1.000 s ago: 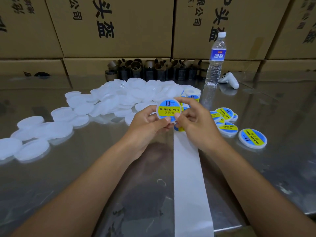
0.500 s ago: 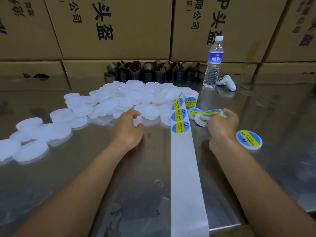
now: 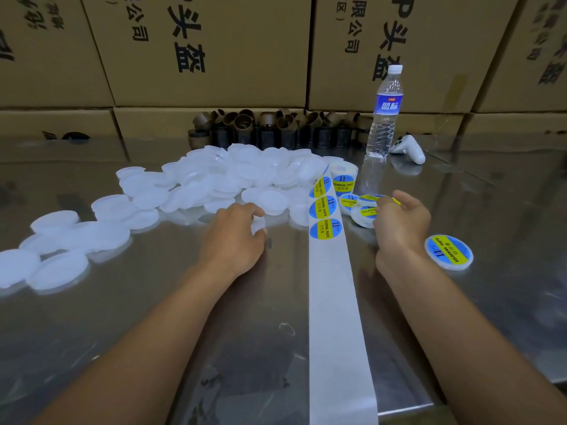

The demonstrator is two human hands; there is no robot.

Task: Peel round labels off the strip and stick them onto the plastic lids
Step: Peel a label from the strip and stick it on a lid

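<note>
A white backing strip (image 3: 336, 317) runs down the middle of the steel table, with three round blue-and-yellow labels (image 3: 324, 229) at its far end. My left hand (image 3: 233, 234) grips a blank white lid (image 3: 258, 226) at the near edge of the big pile of blank lids (image 3: 233, 176). My right hand (image 3: 399, 222) hovers over the labelled lids (image 3: 363, 211) right of the strip, fingers loosely bent; it holds nothing that I can see. One more labelled lid (image 3: 448, 251) lies alone farther right.
The label roll (image 3: 343, 176) stands behind the strip. A water bottle (image 3: 385, 115), a white controller (image 3: 409, 150) and several brown cardboard cores (image 3: 276, 127) stand at the back before stacked cartons. Loose blank lids (image 3: 55, 253) spread left.
A second ago both hands held one labelled lid above the strip. The right hand then carried it to the labelled group and let go; the left hand moved to the blank pile and took a lid.
</note>
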